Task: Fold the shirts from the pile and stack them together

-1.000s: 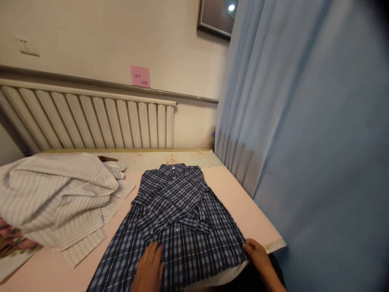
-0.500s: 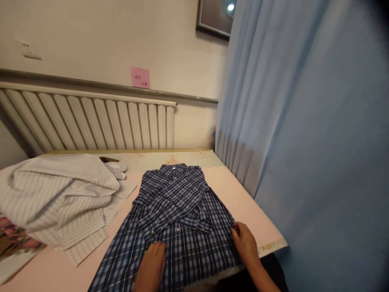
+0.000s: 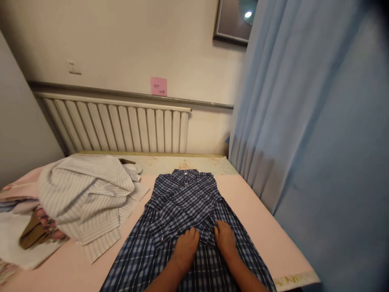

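A blue plaid shirt [image 3: 182, 202] lies flat on the pink bed surface [image 3: 261, 231], collar toward the wall, its sleeves folded across the chest. My left hand [image 3: 186, 248] rests flat on the middle of the shirt, fingers stretched out. My right hand [image 3: 225, 240] lies flat beside it, fingers also out, pressing on the shirt just right of the folded sleeve cuff. The two hands are close together, almost touching. Neither holds anything.
A heap of white striped shirts [image 3: 88, 194] sits to the left, over a floral cloth [image 3: 48, 229] and other folded pieces. A white radiator [image 3: 121, 125] lines the wall behind. A blue curtain [image 3: 304, 121] hangs along the right edge of the bed.
Both hands have moved up and inward from the shirt's lower part and right side to its middle. The view has shifted left.
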Tool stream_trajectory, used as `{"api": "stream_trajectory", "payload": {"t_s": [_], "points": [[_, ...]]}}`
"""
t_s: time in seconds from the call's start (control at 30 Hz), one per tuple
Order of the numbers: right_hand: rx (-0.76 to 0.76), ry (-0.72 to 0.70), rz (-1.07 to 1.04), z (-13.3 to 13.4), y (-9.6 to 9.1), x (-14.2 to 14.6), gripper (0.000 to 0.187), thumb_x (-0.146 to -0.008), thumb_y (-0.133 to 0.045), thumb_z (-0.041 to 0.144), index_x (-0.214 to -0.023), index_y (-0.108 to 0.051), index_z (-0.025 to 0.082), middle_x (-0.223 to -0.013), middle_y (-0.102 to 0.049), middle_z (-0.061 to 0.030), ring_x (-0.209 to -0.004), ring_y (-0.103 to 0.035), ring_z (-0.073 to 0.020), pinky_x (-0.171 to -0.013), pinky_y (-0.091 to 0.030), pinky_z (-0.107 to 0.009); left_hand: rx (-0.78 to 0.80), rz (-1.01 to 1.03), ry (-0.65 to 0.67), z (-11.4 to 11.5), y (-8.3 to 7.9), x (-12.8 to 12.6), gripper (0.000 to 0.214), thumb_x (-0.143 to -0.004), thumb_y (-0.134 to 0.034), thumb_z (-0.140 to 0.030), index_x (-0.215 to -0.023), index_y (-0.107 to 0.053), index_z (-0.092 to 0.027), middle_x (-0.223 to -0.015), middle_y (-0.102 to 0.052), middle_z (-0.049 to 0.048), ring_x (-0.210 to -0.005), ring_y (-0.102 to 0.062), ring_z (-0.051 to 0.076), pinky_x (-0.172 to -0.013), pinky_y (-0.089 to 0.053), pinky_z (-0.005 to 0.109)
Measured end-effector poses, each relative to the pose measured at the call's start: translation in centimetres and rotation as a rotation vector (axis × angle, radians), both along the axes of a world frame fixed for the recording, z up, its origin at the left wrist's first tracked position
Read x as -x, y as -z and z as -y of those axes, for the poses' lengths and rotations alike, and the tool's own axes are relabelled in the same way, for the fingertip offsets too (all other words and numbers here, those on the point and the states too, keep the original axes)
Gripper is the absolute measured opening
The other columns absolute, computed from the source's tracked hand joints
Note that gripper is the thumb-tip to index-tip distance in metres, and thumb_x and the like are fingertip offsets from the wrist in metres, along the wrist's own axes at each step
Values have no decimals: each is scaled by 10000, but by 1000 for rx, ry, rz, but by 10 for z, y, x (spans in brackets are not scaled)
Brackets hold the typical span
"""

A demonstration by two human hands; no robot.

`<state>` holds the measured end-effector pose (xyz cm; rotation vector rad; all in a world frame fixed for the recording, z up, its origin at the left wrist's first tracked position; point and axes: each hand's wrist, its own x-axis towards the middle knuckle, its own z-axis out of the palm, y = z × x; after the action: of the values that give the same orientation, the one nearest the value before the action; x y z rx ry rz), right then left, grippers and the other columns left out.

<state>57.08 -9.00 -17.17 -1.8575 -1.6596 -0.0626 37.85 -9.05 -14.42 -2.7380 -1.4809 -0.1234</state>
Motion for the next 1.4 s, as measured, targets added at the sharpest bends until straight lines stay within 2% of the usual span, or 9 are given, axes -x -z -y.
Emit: {"api": "stream_trajectory", "payload": {"t_s": [0.13,0.23,0.47,0.6,0.7,0.83,1.03,1.17,1.4], "points": [[139,115,-202,-20,-5,-13,272,-866,-428,259,-890,-693,201,-826,-726,-64,-775,-665,-214,-721,-474,-293,34,2,14,-14,-2,-11,235,-885,-412,-100,-999,-603,-176,-1007,-621,95,-914,-622,233,-720,-510,349],[145,186,-232,-31,-11,-27,272,-833,-479,348,-841,-706,197,-830,-732,-76,-773,-661,-222,-693,-473,-290,42,34,1,-19,-11,-14,214,-893,-406,-118,-980,-591,-179,-968,-627,91,-876,-631,224,-727,-502,356],[125,280,-224,-33,-16,-54,290,-795,-457,312,-855,-701,169,-893,-728,-104,-827,-655,-238,-748,-481,-319,60,137,-27,-13,-32,-24,228,-900,-372,-139,-995,-575,-181,-966,-633,88,-855,-635,215,-724,-489,345],[50,282,-162,-22,-21,-47,352,-815,-414,273,-1011,-665,122,-970,-694,-161,-910,-626,-279,-820,-467,-388,95,201,-19,-8,-34,-21,132,-882,-489,-251,-952,-595,-216,-973,-644,39,-852,-630,179,-734,-479,296],[-135,142,1,-12,-20,-32,368,-853,-399,235,-1118,-601,79,-1078,-643,-189,-1017,-574,-294,-927,-425,-427,72,272,-129,-13,-36,0,142,-888,-498,-303,-970,-589,-232,-1021,-636,26,-956,-599,171,-822,-457,281],[-251,-70,134,-1,-3,-9,277,-894,-390,180,-1094,-575,129,-1028,-642,-139,-963,-573,-255,-894,-459,-417,12,337,-408,-41,-40,58,215,-922,-404,-258,-1034,-578,-202,-1069,-620,72,-1059,-545,190,-920,-401,308],[-356,-116,187,7,33,1,244,-930,-387,200,-1094,-565,170,-1069,-637,-134,-1014,-574,-259,-887,-471,-448,25,342,-784,-101,-34,157,322,-917,-359,-259,-1105,-564,-97,-1106,-620,175,-1088,-546,274,-881,-401,365],[-381,-129,197,2,38,-1,245,-937,-386,215,-1091,-573,185,-1106,-636,-139,-1038,-582,-265,-898,-474,-466,144,357,-833,-141,-23,187,324,-936,-352,-273,-1068,-604,-117,-1060,-668,134,-1032,-610,227,-835,-434,308],[-337,-147,205,2,38,-3,262,-937,-399,238,-1123,-579,201,-1133,-643,-132,-1052,-594,-264,-908,-484,-482,354,323,-810,-199,-8,191,317,-887,-562,-408,-1075,-598,-155,-1048,-643,50,-893,-627,164,-790,-531,377]]}}
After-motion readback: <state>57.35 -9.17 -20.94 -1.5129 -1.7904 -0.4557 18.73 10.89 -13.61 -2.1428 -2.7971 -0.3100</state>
